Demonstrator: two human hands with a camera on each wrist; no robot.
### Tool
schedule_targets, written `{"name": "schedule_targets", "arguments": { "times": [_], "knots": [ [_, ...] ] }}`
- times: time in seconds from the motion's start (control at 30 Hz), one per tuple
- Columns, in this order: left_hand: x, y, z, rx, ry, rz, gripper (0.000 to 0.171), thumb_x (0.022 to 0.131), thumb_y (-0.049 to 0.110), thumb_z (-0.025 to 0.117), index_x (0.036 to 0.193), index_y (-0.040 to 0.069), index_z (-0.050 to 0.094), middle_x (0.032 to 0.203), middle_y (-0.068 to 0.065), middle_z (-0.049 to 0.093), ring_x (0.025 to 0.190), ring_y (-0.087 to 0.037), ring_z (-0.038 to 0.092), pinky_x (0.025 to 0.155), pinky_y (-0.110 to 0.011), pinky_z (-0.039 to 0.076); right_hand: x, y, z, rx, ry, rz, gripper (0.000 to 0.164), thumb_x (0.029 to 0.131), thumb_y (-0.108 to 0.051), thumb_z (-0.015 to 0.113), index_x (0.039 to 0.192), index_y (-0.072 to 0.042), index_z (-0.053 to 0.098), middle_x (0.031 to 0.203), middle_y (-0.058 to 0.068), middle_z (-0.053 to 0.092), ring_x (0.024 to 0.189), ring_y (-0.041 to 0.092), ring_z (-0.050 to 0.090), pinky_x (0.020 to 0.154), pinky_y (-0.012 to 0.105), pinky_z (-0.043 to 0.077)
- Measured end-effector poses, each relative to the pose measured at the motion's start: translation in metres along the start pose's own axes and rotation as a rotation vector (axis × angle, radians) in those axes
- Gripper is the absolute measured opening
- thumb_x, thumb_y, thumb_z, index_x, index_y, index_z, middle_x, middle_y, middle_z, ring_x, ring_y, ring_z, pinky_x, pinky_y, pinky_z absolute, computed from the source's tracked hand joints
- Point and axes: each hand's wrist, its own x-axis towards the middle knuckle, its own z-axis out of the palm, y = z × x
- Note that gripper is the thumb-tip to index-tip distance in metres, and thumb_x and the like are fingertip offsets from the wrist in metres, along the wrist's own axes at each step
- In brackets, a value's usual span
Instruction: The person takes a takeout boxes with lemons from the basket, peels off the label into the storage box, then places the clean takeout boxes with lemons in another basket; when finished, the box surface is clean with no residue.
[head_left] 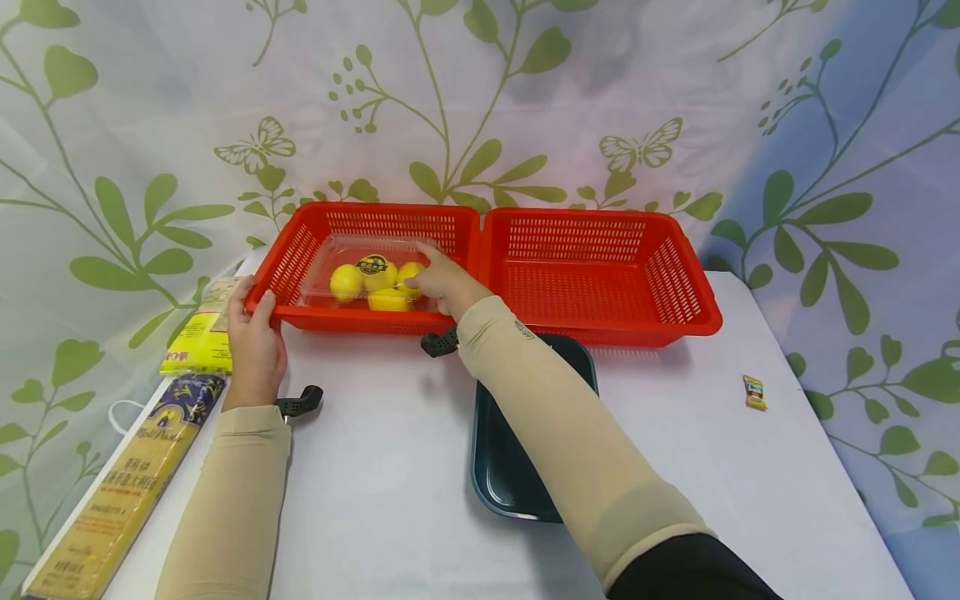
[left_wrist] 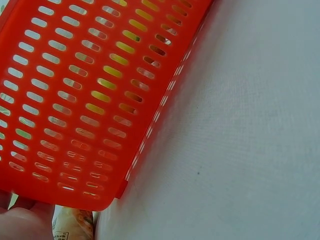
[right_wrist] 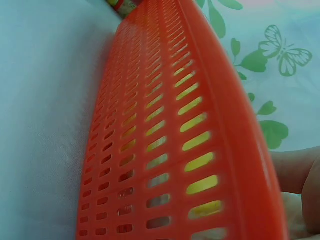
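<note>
A clear plastic box [head_left: 318,271] with several yellow lemons [head_left: 346,283] and a round dark-and-yellow label sits inside the left red basket [head_left: 352,321]. My right hand [head_left: 452,285] reaches over the basket's front right and holds the box at its right end; some fingertips are hidden. With my left hand [head_left: 255,354] I grip the basket's rim at its left front corner, thumb on top. Through the slots of the basket wall [left_wrist: 65,95], yellow shows in the left wrist view. The right wrist view has the basket's long side [right_wrist: 150,125] with part of my right hand [right_wrist: 300,185] behind the rim.
A second red basket [head_left: 585,329] adjoins on the right. Under my right forearm lies a dark tray [head_left: 498,467]. At left are a long yellow pasta packet [head_left: 123,492] and a yellow bag [head_left: 198,342]. One small wrapped snack [head_left: 754,392] lies at far right.
</note>
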Motion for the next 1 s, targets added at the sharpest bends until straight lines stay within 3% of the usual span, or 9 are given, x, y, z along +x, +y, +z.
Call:
{"name": "schedule_targets", "arguments": {
  "times": [0.17, 0.5, 0.77, 0.93, 1.0],
  "knots": [
    [-0.0009, -0.0002, -0.0017, -0.025, -0.005, 0.001, 0.053, 0.089, 0.014, 0.064, 0.137, 0.017, 0.041, 0.144, -0.001, 0.029, 0.132, -0.021, 0.031, 0.103, -0.033, 0.031, -0.0025, -0.0013, 0.0015, 0.046, 0.003, 0.008, 0.073, 0.091, -0.005, 0.06, 0.148, -0.033, 0.026, 0.145, 0.012, 0.027, 0.115, 0.038, 0.048, 0.089, 0.048, 0.045],
    [0.0006, 0.0002, -0.0028, -0.031, -0.003, -0.002, 0.051, 0.09, 0.012, 0.062, 0.137, 0.018, 0.042, 0.144, 0.0, 0.029, 0.132, -0.02, 0.031, 0.103, -0.032, 0.032, -0.0076, -0.0008, 0.0025, -0.044, 0.059, -0.052, 0.069, 0.09, -0.014, 0.064, 0.147, -0.032, 0.031, 0.147, 0.007, 0.028, 0.108, 0.032, 0.051, 0.085, 0.044, 0.048],
    [-0.0008, 0.0015, -0.002, -0.006, -0.012, 0.001, 0.05, 0.092, 0.013, 0.06, 0.138, 0.018, 0.041, 0.144, 0.0, 0.028, 0.132, -0.02, 0.03, 0.103, -0.032, 0.032, -0.0095, 0.0, 0.004, -0.045, 0.091, -0.087, 0.068, 0.089, -0.016, 0.066, 0.146, -0.033, 0.032, 0.146, 0.007, 0.029, 0.07, 0.029, 0.052, 0.075, 0.043, 0.053],
    [-0.0016, 0.0017, -0.0012, -0.001, -0.016, 0.0, 0.049, 0.093, 0.012, 0.058, 0.138, 0.018, 0.04, 0.144, -0.001, 0.028, 0.132, -0.02, 0.031, 0.103, -0.031, 0.032, -0.0097, 0.0018, 0.004, -0.069, 0.125, -0.12, 0.067, 0.089, -0.017, 0.066, 0.145, -0.033, 0.034, 0.145, 0.005, 0.03, 0.094, 0.031, 0.056, 0.067, 0.037, 0.054],
    [-0.0016, 0.0016, -0.0009, -0.003, -0.012, -0.003, 0.048, 0.093, 0.011, 0.057, 0.138, 0.018, 0.04, 0.144, -0.001, 0.028, 0.132, -0.02, 0.031, 0.102, -0.03, 0.033, -0.0094, 0.0028, 0.0035, -0.071, 0.129, -0.131, 0.067, 0.089, -0.018, 0.066, 0.145, -0.033, 0.034, 0.145, 0.005, 0.031, 0.093, 0.03, 0.056, 0.066, 0.036, 0.055]
  ]
}}
